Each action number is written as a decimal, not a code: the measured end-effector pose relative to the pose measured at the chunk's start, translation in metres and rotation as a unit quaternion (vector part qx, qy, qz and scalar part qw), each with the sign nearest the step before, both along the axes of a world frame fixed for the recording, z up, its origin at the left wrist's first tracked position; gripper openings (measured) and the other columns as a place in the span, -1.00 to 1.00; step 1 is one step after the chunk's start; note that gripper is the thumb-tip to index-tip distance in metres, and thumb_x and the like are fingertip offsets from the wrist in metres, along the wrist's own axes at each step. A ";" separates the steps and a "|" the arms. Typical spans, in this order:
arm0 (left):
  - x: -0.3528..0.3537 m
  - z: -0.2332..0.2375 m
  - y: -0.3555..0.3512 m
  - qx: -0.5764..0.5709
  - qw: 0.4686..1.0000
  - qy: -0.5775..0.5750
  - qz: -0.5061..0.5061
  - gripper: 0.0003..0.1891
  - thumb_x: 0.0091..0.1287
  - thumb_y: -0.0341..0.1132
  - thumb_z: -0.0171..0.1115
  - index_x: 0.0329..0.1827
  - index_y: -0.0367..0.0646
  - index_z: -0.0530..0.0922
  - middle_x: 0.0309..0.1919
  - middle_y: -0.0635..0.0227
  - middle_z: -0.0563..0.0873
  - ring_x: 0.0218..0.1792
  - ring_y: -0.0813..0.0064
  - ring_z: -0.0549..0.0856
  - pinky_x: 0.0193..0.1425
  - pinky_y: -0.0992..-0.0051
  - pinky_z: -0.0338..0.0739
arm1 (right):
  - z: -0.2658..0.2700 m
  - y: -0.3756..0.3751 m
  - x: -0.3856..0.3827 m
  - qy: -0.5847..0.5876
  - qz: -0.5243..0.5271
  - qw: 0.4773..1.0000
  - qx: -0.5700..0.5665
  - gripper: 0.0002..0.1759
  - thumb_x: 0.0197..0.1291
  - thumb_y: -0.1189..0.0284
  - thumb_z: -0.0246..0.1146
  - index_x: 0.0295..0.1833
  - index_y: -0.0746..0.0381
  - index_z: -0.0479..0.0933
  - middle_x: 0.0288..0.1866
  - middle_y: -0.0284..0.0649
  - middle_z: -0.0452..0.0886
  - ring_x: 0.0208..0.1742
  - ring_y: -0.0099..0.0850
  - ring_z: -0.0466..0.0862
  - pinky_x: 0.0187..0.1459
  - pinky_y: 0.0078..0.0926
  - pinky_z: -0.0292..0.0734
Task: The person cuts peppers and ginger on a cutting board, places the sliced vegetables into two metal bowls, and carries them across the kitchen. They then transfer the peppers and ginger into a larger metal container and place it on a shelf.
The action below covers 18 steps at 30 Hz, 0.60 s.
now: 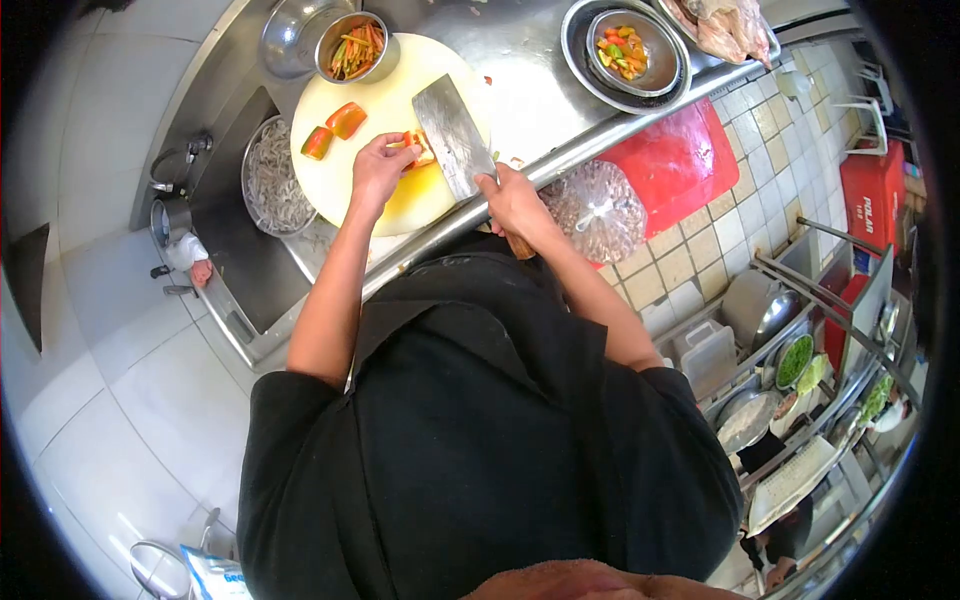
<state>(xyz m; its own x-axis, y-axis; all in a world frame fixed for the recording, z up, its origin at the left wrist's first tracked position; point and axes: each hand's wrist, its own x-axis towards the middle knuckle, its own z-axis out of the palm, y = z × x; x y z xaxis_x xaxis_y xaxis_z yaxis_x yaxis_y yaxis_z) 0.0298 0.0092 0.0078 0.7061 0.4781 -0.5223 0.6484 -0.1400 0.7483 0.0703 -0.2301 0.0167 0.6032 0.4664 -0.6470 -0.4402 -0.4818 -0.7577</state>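
My right hand (512, 203) is wrapped round the wooden handle of a cleaver (452, 132), its broad blade over the right side of a round white cutting board (385, 75). With bent fingers my left hand (384, 168) holds a piece of bell pepper (422, 150) on the board, just left of the blade. Two larger red-orange pepper pieces (346, 121) lie further left on the board. A metal bowl of cut strips (354, 50), orange and green, stands at the board's far edge.
Left of the board, a bowl of pale greyish food (277, 178) sits by the sink (225, 230). Nested bowls with diced peppers (622, 54) and raw poultry (722, 28) are at the upper right. A tied clear bag (597, 212) lies beyond the counter edge, beside a red board (672, 165).
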 end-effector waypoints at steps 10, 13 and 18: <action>-0.009 -0.008 -0.004 -0.068 0.995 -0.039 0.063 -0.62 0.40 -0.33 0.48 0.22 -0.28 0.70 -0.21 0.38 0.82 -0.22 0.61 0.75 -0.07 0.54 0.68 | -0.018 -0.015 -0.004 0.050 0.027 0.998 0.001 -0.46 0.56 0.20 0.13 0.28 0.51 0.42 -0.55 -0.19 0.54 -0.70 -0.38 0.58 -0.62 -0.31 0.55; -0.010 -0.008 -0.003 -0.077 0.994 -0.036 0.072 -0.67 0.42 -0.33 0.46 0.18 -0.29 0.71 -0.20 0.37 0.83 -0.21 0.61 0.75 -0.07 0.55 0.68 | -0.015 -0.008 -0.002 0.053 0.018 0.998 0.021 -0.50 0.57 0.19 0.14 0.21 0.48 0.43 -0.57 -0.22 0.51 -0.70 -0.41 0.57 -0.63 -0.33 0.52; -0.021 -0.009 0.004 -0.131 0.982 -0.034 0.128 -0.70 0.48 -0.31 0.40 0.16 -0.29 0.71 -0.17 0.35 0.84 -0.23 0.60 0.76 -0.10 0.55 0.69 | -0.021 -0.016 -0.011 0.092 0.037 0.994 0.052 -0.53 0.58 0.18 0.14 0.18 0.44 0.46 -0.58 -0.27 0.47 -0.68 -0.44 0.54 -0.62 -0.37 0.48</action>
<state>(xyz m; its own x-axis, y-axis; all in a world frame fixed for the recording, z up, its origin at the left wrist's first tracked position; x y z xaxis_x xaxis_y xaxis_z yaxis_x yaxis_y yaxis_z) 0.0084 0.0130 -0.0010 0.6171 0.5003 -0.6073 0.5847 0.2249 0.7794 0.0591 -0.2461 -0.0044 0.4404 0.5754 -0.6892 -0.5425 -0.4410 -0.7149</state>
